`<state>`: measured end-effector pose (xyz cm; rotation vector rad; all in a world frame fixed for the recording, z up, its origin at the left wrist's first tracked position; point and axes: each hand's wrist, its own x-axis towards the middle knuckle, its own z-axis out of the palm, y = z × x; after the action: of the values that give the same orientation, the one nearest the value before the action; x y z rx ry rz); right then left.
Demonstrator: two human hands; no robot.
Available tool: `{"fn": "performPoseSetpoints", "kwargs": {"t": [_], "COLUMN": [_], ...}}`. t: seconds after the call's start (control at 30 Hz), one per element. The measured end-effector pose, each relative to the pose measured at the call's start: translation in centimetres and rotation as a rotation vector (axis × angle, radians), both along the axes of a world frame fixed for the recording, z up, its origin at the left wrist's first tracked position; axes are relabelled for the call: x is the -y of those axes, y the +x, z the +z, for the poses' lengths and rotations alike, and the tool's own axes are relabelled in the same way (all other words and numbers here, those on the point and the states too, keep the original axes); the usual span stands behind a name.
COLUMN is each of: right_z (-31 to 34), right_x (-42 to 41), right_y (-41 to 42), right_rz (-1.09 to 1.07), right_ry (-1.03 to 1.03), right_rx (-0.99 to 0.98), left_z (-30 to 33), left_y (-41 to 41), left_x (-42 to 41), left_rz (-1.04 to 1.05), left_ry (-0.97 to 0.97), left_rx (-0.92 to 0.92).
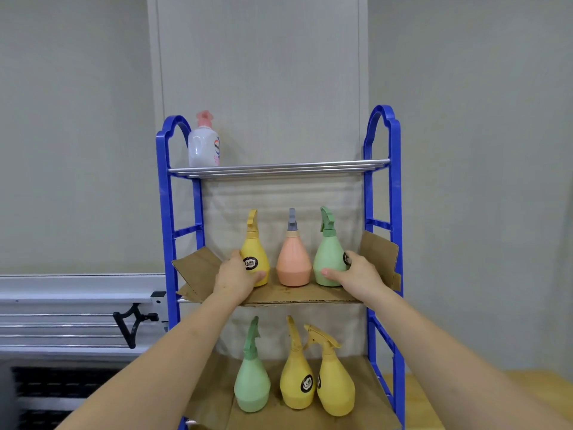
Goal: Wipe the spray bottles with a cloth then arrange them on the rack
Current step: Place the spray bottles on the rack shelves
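A blue rack (pixel 395 231) stands against the wall, its shelves lined with cardboard. On the middle shelf (pixel 297 297) stand a yellow spray bottle (pixel 253 248), a peach spray bottle (pixel 293 259) and a green spray bottle (pixel 328 252). My left hand (pixel 234 279) grips the base of the yellow one. My right hand (pixel 359 270) grips the base of the green one. On the lower shelf stand a green bottle (pixel 251 380) and two yellow bottles (pixel 296 380) (pixel 336 383). No cloth is in view.
A white bottle with a pink cap (pixel 204 144) stands at the left of the top metal-bar shelf (pixel 279 167). Cardboard flaps (pixel 379 256) stick up at both ends of the middle shelf. White metal rails (pixel 71 308) lie left of the rack.
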<state>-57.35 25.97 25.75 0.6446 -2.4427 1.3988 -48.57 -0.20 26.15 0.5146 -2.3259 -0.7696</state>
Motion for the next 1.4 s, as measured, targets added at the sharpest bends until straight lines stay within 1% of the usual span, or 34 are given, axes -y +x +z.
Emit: {"fn": "performPoseSetpoints", "kwargs": {"t": [0.57,0.93,1.07,1.23,1.4], "right_z": [-0.2,0.1,0.1,-0.2,-0.3], "right_x": [0.0,-0.1,0.2,1.0,1.6], "right_y": [-0.3,0.2,0.9,0.9,0.7], "right_rz": [0.022,-0.002,-0.058,-0.181,-0.231], "right_ry": [-0.017,-0.011,-0.003,0.038,0.076], "right_rx": [-0.011,-0.005,-0.026,-0.062,-0.081], "left_z": [-0.9,-0.9,-0.9,-0.9,-1.0], "left_y": [-1.3,-1.5,-1.0,-0.8,-0.8], "left_x": [-0.4,-0.5,-0.6,-0.6,-0.6], "left_rz": [-0.009,-0.015,-0.020,-0.020,-0.022], "left_ry": [-0.021,-0.001,-0.014,-0.016,-0.023], "left_rx": [-0.065,-0.064,-0.050,-0.052,-0.064]}}
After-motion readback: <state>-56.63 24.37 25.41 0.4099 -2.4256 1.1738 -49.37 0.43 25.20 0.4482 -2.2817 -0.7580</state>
